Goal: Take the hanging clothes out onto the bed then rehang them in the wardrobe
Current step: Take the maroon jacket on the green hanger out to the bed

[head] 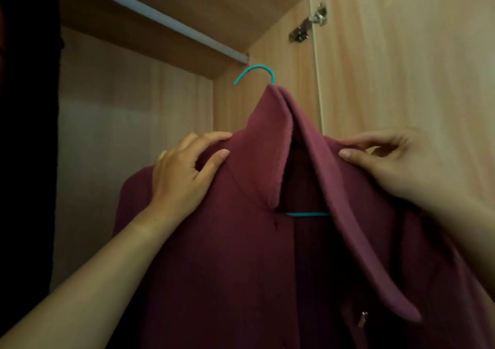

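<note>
Both hands pinch coat (241,255) shoulders: left hand (184,171), right hand (380,161). Coat on hanger (257,74), hook free below rail (150,16). Risk: coat sliding off if hanger tilts.

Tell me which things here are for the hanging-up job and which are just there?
For the job:
maroon coat
teal hanger
wardrobe rail
left hand
right hand

Just there:
door hinge
wardrobe door
dark garment at the left edge
</note>
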The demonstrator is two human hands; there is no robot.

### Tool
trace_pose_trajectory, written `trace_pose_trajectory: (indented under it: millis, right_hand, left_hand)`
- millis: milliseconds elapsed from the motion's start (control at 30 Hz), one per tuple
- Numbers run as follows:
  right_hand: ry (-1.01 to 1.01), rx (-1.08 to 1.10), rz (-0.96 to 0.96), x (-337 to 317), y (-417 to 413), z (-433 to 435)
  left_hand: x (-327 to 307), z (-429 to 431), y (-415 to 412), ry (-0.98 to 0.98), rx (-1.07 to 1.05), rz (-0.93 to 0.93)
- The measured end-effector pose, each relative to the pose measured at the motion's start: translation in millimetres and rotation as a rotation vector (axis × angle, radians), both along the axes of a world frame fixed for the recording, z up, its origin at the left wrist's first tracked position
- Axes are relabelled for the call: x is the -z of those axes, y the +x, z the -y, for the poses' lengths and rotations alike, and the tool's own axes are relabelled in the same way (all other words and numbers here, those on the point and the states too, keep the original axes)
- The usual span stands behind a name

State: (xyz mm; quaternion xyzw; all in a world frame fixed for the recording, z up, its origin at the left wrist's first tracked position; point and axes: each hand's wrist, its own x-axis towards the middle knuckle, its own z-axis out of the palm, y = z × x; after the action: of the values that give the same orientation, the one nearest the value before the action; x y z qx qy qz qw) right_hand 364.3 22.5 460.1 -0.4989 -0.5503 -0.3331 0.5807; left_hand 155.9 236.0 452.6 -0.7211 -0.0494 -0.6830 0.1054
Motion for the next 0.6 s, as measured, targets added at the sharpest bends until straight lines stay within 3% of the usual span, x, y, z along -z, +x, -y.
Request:
trace_pose_trajectory:
  millis: [200,600]
  right_hand:
    - [-0.085,0.086,-0.121,67.7,-35.0,47.6]
    - [-0.085,0.301,-0.301,196.9,-86.8,209.7]
  left_hand:
    - [64.4,49.8,-5.3,-0.194,0.203,0.038]
    - [175.9,198.7,-21.3,-0.295,0.358,-0.155]
